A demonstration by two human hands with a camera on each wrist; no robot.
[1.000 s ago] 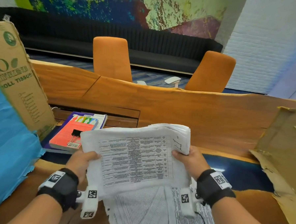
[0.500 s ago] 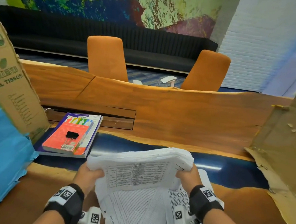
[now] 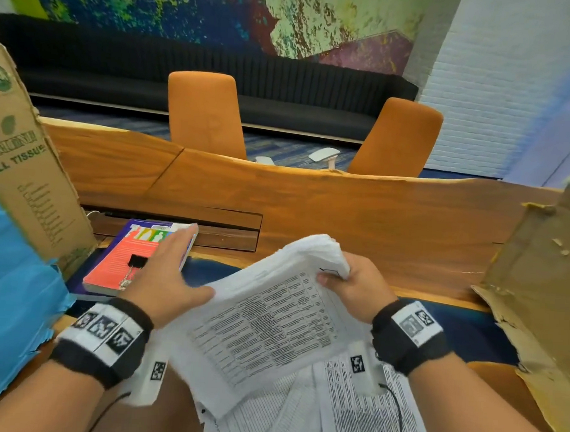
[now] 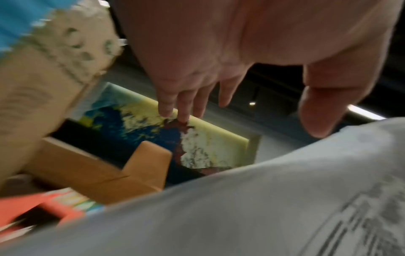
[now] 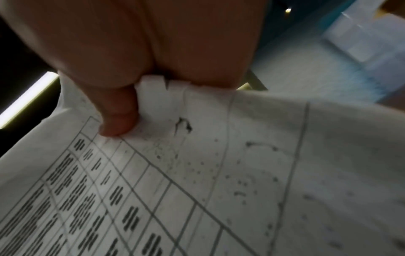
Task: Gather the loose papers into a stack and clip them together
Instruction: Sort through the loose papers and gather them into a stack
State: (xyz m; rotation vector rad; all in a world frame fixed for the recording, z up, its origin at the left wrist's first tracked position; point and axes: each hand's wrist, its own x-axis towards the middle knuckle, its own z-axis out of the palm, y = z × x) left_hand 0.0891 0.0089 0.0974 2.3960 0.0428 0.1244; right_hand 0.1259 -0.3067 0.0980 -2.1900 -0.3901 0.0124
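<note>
A thick stack of printed papers (image 3: 272, 311) hangs tilted above the table, and my right hand (image 3: 356, 285) grips its upper right corner, thumb on the top sheet (image 5: 197, 173). My left hand (image 3: 172, 269) is off the stack, fingers straight, reaching out over the red book (image 3: 119, 263). A black binder clip (image 3: 135, 263) lies on that book, just left of my left hand. In the left wrist view the straight fingers (image 4: 184, 107) hold nothing and the paper (image 4: 263, 207) fills the lower right. More loose sheets (image 3: 349, 417) lie on the table under the stack.
A tall cardboard box (image 3: 25, 169) and a blue sheet (image 3: 5, 293) stand at the left. Torn cardboard (image 3: 538, 278) stands at the right. The wooden table (image 3: 359, 213) stretches behind, with two orange chairs (image 3: 203, 112) beyond it.
My left hand has let go of the stack and moved left over the red book. The stack now hangs from my right hand alone, tilted down to the left.
</note>
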